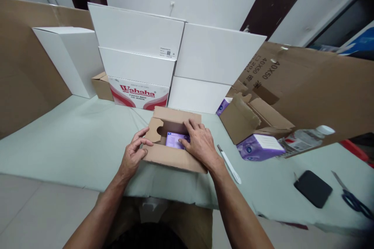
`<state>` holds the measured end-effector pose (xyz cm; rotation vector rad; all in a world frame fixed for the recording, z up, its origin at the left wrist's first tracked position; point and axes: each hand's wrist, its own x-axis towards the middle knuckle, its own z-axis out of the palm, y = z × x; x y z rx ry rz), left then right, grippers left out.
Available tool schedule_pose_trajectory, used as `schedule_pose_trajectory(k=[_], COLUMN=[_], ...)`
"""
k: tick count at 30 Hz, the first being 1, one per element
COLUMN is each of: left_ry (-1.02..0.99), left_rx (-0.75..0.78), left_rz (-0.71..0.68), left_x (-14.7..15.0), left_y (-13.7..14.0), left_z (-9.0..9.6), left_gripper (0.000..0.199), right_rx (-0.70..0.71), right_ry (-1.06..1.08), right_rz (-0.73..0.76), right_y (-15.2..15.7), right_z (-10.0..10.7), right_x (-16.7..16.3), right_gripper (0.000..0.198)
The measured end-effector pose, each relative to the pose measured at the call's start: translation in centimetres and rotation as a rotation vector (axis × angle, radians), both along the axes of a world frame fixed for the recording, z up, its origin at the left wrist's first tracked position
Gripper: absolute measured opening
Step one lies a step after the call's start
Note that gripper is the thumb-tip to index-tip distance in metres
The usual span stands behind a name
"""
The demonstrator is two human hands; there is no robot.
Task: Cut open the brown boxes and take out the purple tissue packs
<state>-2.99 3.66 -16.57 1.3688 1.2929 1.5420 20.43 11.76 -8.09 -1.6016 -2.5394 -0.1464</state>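
Looking down at an open brown cardboard box (175,158), sitting on a table with a pale green cloth (73,124). Seeing a small purple box (174,139) lying inside, near the right end and partly hiding under the right hand (200,142). Resting the left hand (133,155) at the left side of the open box, by the left flap and the front corner. Bending the left fingers a little, leaving a gap between them and the thumb, and not closing them around anything. Laying the right hand over the right side of the open box, putting the thumb on the purple top and bending the other fingers by the back right edge. Not being able to tell about any grip there, with the hand hiding that end.

Seeing a thin knife with a white handle (230,164) lying just to the right. Farther right, seeing a second brown cardboard box (241,118), a purple and white box (260,148) and a clear plastic bottle with a white cap (305,140). Also seeing a flat black pad (313,188) lying near dark-handled scissors (353,200).
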Motion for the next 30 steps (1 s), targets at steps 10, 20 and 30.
schedule_pose_trajectory(k=[10, 20, 30], left_ry=[0.289, 0.743, 0.917], left_rx=[0.093, 0.224, 0.38], left_rz=[-0.079, -0.503, -0.126], left_x=[-1.6, -1.2, -1.4], left_y=[1.0, 7.4, 5.7], left_z=[3.8, 7.3, 7.5], left_gripper=[0.03, 0.023, 0.013], right_rx=[-0.044, -0.033, -0.022], right_ry=[-0.034, -0.07, 0.31], right_rz=[0.021, 0.031, -0.077], right_y=[-0.1, -0.3, -1.4], right_z=[0.3, 0.8, 2.0], right_x=[0.5, 0.4, 3.5], right_gripper=[0.055, 0.04, 0.029])
